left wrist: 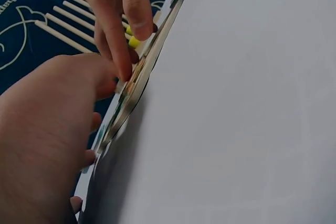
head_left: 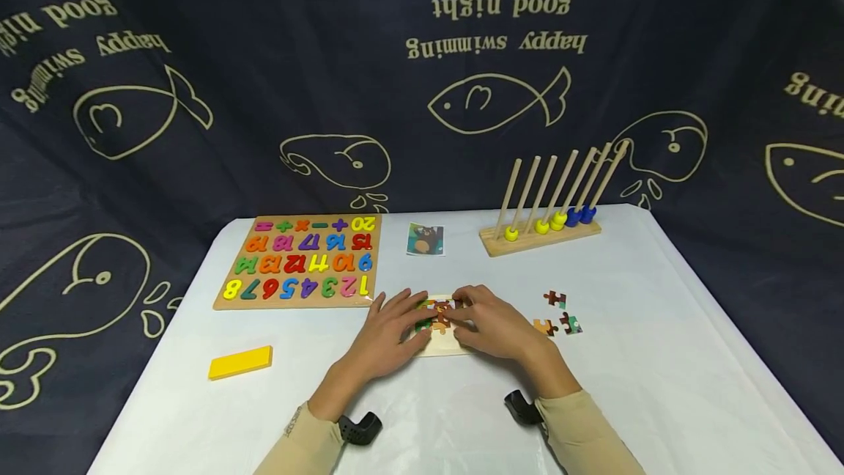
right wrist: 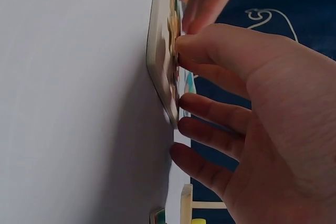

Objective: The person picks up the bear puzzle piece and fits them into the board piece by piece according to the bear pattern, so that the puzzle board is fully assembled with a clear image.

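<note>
A small wooden jigsaw board [head_left: 443, 347] lies on the white table in front of me, with its bare pale lower part showing. Bear-picture puzzle pieces [head_left: 440, 307] sit in its upper part, partly hidden by fingers. My left hand [head_left: 389, 336] rests at the board's left side, fingers spread and tips over the pieces. From the other side, my right hand [head_left: 494, 325] touches the pieces with thumb and index finger. In the right wrist view its other fingers [right wrist: 215, 135] extend loosely past the board's edge. Loose jigsaw pieces [head_left: 555, 299] lie to the right.
A number board [head_left: 297, 301] stands at back left, with a yellow block [head_left: 240, 363] nearer me. Behind the jigsaw lies a bear picture card [head_left: 425, 239]. At back right is a wooden peg stand [head_left: 494, 244] with yellow and blue beads. A dark printed cloth [head_left: 422, 167] hangs behind.
</note>
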Available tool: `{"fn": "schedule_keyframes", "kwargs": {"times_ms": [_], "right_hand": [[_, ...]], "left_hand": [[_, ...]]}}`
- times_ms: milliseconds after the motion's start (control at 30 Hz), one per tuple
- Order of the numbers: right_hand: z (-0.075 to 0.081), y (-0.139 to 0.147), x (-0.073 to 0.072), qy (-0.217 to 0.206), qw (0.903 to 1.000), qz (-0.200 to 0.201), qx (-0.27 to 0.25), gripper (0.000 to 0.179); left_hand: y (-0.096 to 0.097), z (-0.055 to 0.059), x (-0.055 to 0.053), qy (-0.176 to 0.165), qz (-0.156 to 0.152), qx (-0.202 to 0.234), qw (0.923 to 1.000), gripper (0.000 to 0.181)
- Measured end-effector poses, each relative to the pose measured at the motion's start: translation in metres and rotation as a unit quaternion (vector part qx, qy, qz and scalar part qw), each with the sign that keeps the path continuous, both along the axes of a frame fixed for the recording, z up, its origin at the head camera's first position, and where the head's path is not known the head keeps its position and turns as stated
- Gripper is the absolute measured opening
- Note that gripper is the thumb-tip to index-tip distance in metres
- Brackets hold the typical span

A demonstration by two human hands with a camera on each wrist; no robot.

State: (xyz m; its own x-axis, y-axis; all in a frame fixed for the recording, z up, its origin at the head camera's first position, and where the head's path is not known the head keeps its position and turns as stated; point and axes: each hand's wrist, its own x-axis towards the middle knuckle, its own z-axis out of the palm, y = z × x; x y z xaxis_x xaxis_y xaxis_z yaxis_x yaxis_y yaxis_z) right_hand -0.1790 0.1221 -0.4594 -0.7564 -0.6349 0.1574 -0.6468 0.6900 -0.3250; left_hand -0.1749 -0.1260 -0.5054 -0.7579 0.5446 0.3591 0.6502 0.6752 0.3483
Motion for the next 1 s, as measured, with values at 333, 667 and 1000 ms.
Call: {"fn": "schedule_keyframes", "kwargs": {"times_ms": [333,667,1000], "right_hand": [[0.0005,-0.0038,-0.0002,-0.021,0.9997,-0.003,0.011,0.032],[0.0001,-0.0005,0.0007,-0.023,0.9997,-0.011,0.005,0.031],[0.0012,0.0004,0.0005,-0.028,0.9995,-0.013,0.011,0.03]], "left_hand": [[-0.0047,0.0004,0.0008,0.015,-0.007,-0.018,0.9997,0.041],[-0.0033,-0.0014,0.0002,0.01,-0.004,-0.017,0.9998,0.041],[-0.0016,-0.0001,-0.0007,0.003,0.001,-0.015,0.9999,0.04]]}}
